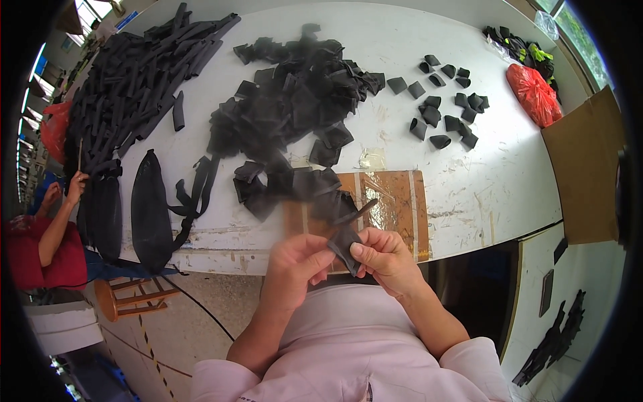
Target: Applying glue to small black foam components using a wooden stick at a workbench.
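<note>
At the table's front edge, both my hands hold a small black fabric piece [344, 249]. My left hand [300, 262] pinches its left side between thumb and fingers. My right hand [388, 260] grips its right side, with the thumb pressed on top. A narrow dark strip [362, 212] sticks out above the piece; I cannot tell whether it is joined to it. Just beyond my hands, several black fabric pieces [327, 203] lie partly on a brown taped cardboard sheet [402, 201]. They run back into a large heap of similar pieces [295, 94].
Small black tubular pieces [432, 114] lie scattered at the right. Long black strips [140, 74] are piled at the far left, near black pouches [152, 211]. A red plastic bag [534, 94] and a cardboard box [584, 167] stand right. A co-worker [43, 248] works at left, by a wooden stool [127, 299].
</note>
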Demonstrator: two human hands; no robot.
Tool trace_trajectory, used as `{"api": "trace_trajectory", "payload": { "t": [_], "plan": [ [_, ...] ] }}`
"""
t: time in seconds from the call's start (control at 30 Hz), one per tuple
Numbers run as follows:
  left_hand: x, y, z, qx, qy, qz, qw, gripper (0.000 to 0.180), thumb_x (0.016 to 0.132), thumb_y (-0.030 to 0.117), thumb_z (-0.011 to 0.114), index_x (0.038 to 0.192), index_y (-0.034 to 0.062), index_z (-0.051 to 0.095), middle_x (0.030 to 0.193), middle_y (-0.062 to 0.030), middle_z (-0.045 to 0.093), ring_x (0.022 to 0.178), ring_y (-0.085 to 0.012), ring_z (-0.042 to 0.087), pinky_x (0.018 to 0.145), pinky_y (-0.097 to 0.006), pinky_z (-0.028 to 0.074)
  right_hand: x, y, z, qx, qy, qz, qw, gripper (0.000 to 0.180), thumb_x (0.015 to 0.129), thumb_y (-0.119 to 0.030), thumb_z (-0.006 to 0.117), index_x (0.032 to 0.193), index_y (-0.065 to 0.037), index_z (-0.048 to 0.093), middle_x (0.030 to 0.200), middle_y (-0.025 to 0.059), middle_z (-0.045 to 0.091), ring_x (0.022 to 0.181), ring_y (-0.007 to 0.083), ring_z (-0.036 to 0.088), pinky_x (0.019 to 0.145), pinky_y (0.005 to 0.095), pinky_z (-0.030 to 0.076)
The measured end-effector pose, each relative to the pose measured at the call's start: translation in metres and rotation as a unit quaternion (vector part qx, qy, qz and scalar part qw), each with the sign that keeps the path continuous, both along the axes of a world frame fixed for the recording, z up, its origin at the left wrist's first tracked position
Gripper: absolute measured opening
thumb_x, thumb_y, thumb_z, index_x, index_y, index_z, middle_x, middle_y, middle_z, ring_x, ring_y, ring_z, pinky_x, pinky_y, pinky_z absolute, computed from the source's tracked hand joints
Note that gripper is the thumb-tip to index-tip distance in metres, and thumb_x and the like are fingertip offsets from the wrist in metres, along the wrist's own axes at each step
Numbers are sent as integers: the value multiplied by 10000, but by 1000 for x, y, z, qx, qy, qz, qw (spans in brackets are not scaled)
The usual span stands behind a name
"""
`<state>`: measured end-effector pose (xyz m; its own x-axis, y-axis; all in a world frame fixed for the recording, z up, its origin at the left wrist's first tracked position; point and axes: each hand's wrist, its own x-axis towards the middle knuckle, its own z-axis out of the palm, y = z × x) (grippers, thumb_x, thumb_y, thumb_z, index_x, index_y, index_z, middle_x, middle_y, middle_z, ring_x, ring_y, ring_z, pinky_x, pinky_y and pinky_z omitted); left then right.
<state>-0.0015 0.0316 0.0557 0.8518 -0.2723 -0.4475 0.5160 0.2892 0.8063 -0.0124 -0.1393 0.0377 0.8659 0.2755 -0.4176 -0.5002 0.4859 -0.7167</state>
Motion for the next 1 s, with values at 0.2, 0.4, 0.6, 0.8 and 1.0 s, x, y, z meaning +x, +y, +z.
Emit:
{"api": "trace_trajectory", "payload": {
  "t": [0.2,0.4,0.6,0.8,1.0],
  "plan": [
    [-6,-14,1,108,-131,72,983,69,774,27,615,816,-20,588,640,-27,581,492,-38,492,427,-165,371,-5,10,10,-541,-363,-128,748,164,787,-137,644,870,-11,579,716,39,547,619,109,528,524,227,429],
    [-13,-24,-1,362,-396,32,843,45,786,-15,575,822,-40,565,660,-30,586,518,-37,519,452,-152,390,-4,12,8,-465,-438,-92,764,204,716,-72,678,893,-31,584,768,77,536,606,183,519,522,267,429],
    [2,-29,7,-6,-43,152,987,154,743,-71,547,885,-13,532,668,-41,566,395,-26,388,359,-151,290,2,16,3,-582,-430,-125,679,130,696,26,595,820,-5,571,709,113,508,622,245,542,517,306,435],
    [1,-18,11,-254,24,2,967,170,748,-59,534,906,2,522,759,-25,531,467,-21,392,401,-169,298,5,-4,27,93,38,-35,994,45,785,-39,597,805,-3,581,757,0,560,615,72,491,511,206,377],
    [4,-45,25,103,-249,164,949,118,758,-66,533,862,-10,532,655,-7,558,525,-7,463,432,-158,350,12,-11,47,102,-27,3,994,146,843,-160,569,769,-37,542,667,-30,479,548,35,347,473,171,265]
  ]
}}
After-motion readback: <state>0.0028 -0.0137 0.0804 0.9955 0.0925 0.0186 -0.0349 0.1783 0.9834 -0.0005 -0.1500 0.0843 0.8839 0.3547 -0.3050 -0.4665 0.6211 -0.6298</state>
